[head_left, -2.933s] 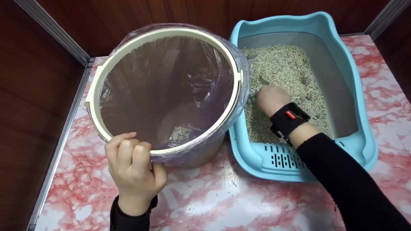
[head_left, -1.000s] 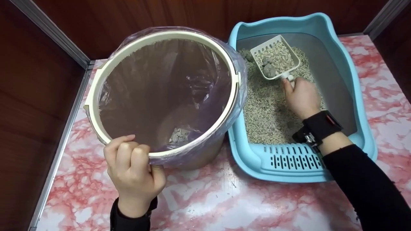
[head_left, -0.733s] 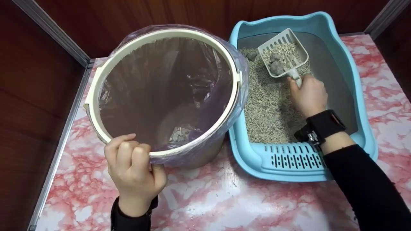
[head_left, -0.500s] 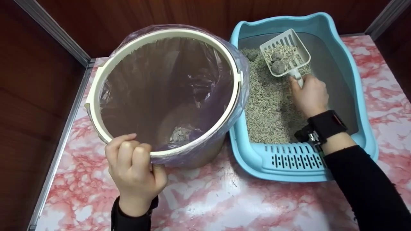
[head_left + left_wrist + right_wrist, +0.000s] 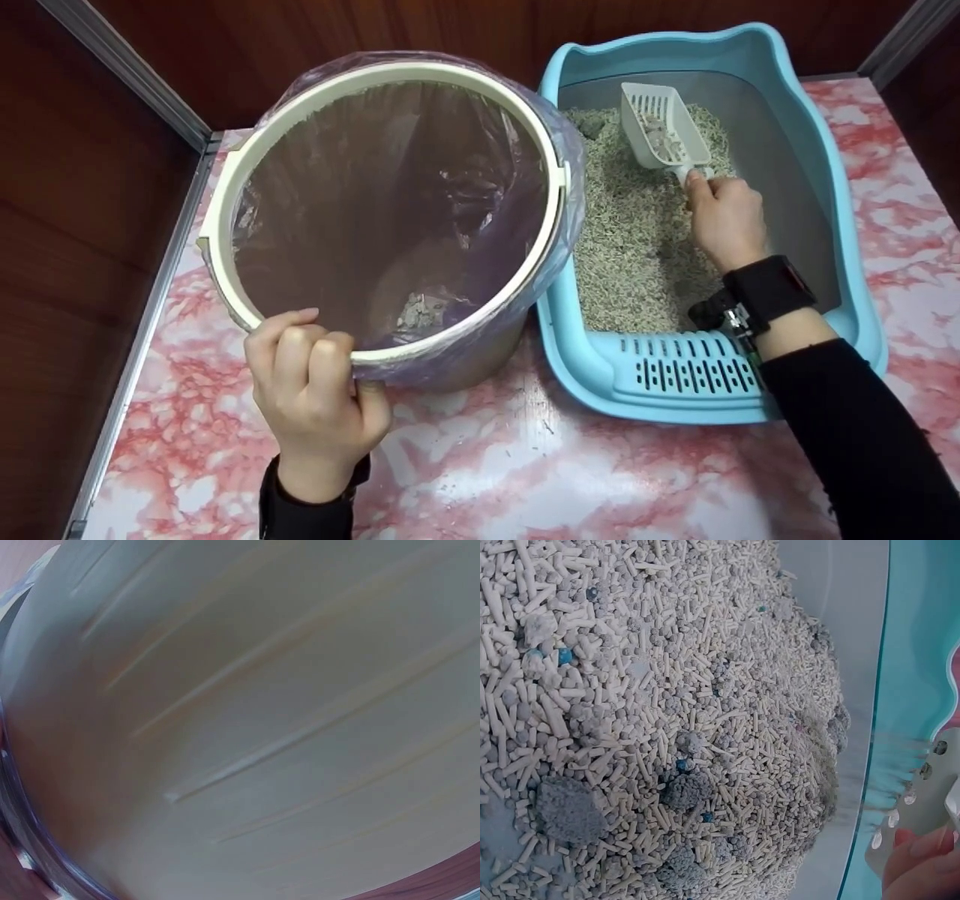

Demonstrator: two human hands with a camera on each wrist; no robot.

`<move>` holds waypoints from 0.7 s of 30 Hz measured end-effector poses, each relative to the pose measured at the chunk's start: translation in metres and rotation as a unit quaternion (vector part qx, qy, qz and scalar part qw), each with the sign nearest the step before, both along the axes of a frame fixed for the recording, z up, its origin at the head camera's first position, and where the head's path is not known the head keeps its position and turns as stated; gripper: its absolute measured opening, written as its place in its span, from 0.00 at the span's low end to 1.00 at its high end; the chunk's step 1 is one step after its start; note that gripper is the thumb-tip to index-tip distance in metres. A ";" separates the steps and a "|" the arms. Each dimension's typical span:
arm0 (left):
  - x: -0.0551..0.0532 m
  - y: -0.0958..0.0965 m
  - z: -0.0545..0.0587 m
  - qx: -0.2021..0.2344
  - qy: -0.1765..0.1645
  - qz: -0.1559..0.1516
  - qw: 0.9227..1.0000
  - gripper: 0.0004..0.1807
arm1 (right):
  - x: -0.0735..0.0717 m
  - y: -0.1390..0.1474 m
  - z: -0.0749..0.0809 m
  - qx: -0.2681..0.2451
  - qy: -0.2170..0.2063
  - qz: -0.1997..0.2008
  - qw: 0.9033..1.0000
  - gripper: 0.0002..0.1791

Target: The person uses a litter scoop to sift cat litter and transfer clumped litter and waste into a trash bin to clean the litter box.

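Your right hand [image 5: 729, 225] grasps the handle [image 5: 685, 173] of a slotted white scoop [image 5: 684, 124], tilted over the litter [image 5: 626, 262] inside the blue tray [image 5: 574, 360] and bearing some pellets [image 5: 663, 142]. Your left hand [image 5: 315, 397] grips the near rim [image 5: 409, 350] of the bin [image 5: 484, 364], fingers [image 5: 294, 352] curled over its edge; a translucent bag [image 5: 571, 210] lines the bin, beside the tray, with gray clumps [image 5: 420, 310] at the bottom.

Tilted over pale litter pellets [image 5: 630, 255] in a light-blue plastic litter box [image 5: 660, 405]: a white slotted scoop [image 5: 685, 127], some litter inside. Just beside the box: a round cream-rimmed bin [image 5: 412, 71], lined with a translucent purplish plastic bag [image 5: 352, 187], grey clumps [image 5: 418, 312] at the bottom.
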State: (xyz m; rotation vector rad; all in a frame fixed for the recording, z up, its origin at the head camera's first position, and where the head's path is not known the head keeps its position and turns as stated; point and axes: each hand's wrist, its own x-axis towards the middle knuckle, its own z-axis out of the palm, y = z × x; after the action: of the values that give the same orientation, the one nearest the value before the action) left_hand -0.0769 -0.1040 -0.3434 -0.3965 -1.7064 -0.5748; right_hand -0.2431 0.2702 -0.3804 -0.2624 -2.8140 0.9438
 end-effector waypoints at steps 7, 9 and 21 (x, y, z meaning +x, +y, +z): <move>0.000 0.000 0.000 0.001 -0.005 -0.001 1.000 0.08 | 0.000 0.001 0.001 -0.009 -0.014 -0.005 1.000 0.34; 0.000 0.000 0.000 0.001 -0.005 -0.002 1.000 0.08 | 0.000 0.002 0.002 -0.004 -0.014 -0.005 1.000 0.34; 0.000 0.000 -0.001 0.003 0.000 -0.001 1.000 0.06 | 0.001 -0.003 0.000 0.063 0.054 -0.027 0.996 0.26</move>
State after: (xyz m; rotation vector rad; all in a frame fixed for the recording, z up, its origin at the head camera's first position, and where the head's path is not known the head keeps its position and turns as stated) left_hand -0.0769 -0.1038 -0.3439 -0.3939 -1.7046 -0.5821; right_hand -0.2421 0.2673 -0.3807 -0.2628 -2.7389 0.7428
